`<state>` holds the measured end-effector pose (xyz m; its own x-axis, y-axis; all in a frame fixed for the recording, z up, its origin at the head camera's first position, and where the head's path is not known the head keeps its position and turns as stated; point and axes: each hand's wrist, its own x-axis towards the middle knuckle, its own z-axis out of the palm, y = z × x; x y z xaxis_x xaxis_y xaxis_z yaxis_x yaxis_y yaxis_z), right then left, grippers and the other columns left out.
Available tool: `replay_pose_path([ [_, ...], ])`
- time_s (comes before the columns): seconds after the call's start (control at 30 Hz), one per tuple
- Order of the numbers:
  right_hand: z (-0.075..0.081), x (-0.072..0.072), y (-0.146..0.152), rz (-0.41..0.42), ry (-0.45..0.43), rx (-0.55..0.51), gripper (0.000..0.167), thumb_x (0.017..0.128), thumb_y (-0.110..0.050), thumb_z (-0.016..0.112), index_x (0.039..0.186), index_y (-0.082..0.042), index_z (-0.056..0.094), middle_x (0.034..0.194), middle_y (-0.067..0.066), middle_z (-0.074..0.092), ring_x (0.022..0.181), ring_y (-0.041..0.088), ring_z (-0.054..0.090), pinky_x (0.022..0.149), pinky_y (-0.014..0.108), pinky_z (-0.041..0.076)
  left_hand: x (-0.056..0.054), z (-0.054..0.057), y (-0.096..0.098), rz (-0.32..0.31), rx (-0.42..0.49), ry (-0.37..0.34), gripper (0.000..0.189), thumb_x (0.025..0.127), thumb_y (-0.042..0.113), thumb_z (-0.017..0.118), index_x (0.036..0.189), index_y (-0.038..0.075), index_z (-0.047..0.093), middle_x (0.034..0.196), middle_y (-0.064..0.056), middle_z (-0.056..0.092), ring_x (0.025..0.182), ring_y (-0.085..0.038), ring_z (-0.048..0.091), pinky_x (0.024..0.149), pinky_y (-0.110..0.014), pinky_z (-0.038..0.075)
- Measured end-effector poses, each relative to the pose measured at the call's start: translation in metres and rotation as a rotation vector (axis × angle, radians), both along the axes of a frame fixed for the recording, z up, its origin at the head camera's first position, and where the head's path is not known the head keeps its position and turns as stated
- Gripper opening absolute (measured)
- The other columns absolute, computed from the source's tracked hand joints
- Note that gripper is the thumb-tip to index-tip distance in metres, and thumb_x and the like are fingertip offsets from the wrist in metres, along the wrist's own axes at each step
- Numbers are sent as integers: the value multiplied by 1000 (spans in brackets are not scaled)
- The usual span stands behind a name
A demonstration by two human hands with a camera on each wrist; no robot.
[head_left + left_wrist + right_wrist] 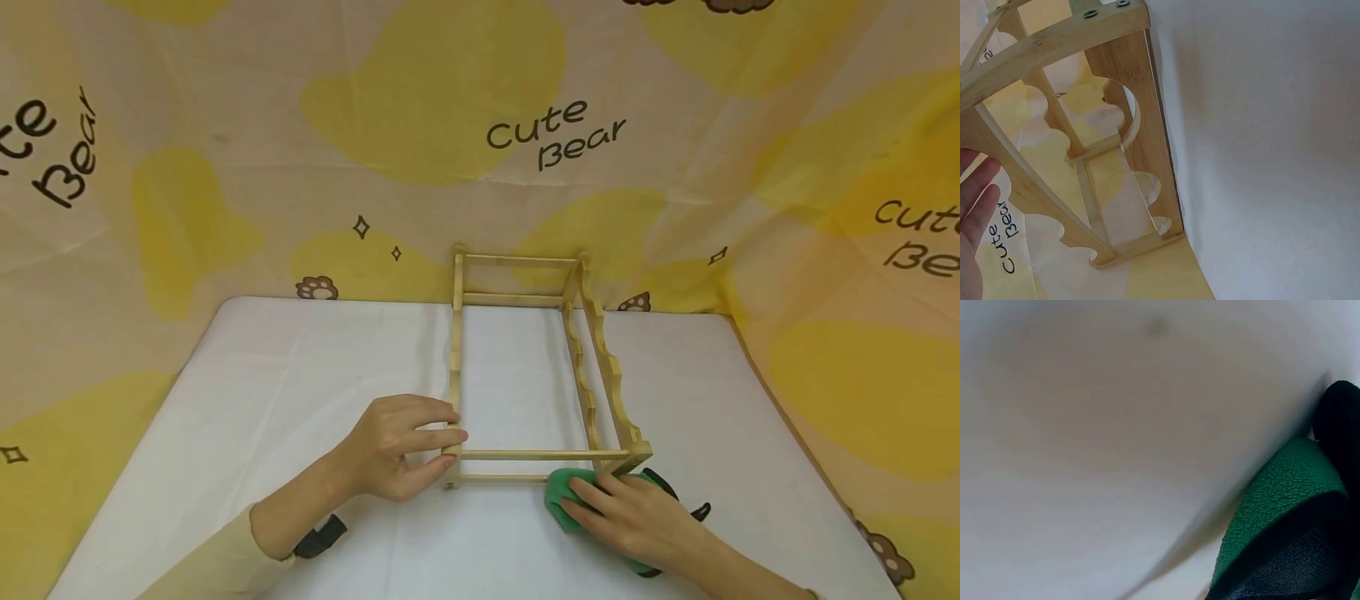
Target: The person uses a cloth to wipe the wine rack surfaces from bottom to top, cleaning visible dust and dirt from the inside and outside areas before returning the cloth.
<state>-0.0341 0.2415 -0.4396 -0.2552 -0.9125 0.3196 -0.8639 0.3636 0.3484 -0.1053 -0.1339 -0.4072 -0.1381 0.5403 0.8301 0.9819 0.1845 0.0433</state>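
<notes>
- Your right hand (637, 521) lies nearest, low on the white table (300, 375), fingers laid fairly flat and pressing down on a green cloth (564, 500); the right wrist view shows only that cloth (1279, 512) against the blurred white surface.
- That cloth sits just at the near right corner of the bamboo rack (525, 375), touching or all but touching its scalloped side rail.
- Your left hand (401, 446) holds the rack's near left post, fingers curled round it with the thumb underneath.
- Seen from your left wrist, the rack (1116, 125) rests against the white table surface (1260, 156), and your fingertips (975, 200) show at the left edge.
- Behind the table hangs a yellow "Cute Bear" sheet (525, 100), which the rack's far end nearly reaches.
- Black straps show at both of your wrists.
</notes>
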Motion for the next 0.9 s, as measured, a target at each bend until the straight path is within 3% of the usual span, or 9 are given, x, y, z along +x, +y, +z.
replay_pose_path([
  [0.3, 3, -7, -24, 62, 52, 20, 52, 117, -15, 22, 121, -16, 73, 120, 4, 64, 79, 13, 53, 53, 14, 41, 0, 0, 0, -1, 6, -6, 23, 99, 24, 61, 100, 13, 81, 95, -7, 76, 84, -21, 76, 74, -36, 65],
  [0.67, 4, -11, -60, 73, 94, 77, 54, 116, -12, 19, 121, -21, 72, 120, 1, 63, 82, 12, 55, 55, 18, 45, 3, 1, -1, 7, -9, -29, 23, 99, 24, 61, 100, 13, 82, 94, -6, 77, 85, -20, 76, 75, -36, 65],
  [0.9, 5, -11, -78, 65, 108, 124, 55, 116, -12, 18, 129, -22, 71, 130, 2, 62, 86, 11, 53, 58, 18, 45, 3, 1, -1, 9, -17, -31, 24, 100, 24, 60, 100, 13, 81, 94, -7, 77, 85, -21, 76, 76, -36, 65],
])
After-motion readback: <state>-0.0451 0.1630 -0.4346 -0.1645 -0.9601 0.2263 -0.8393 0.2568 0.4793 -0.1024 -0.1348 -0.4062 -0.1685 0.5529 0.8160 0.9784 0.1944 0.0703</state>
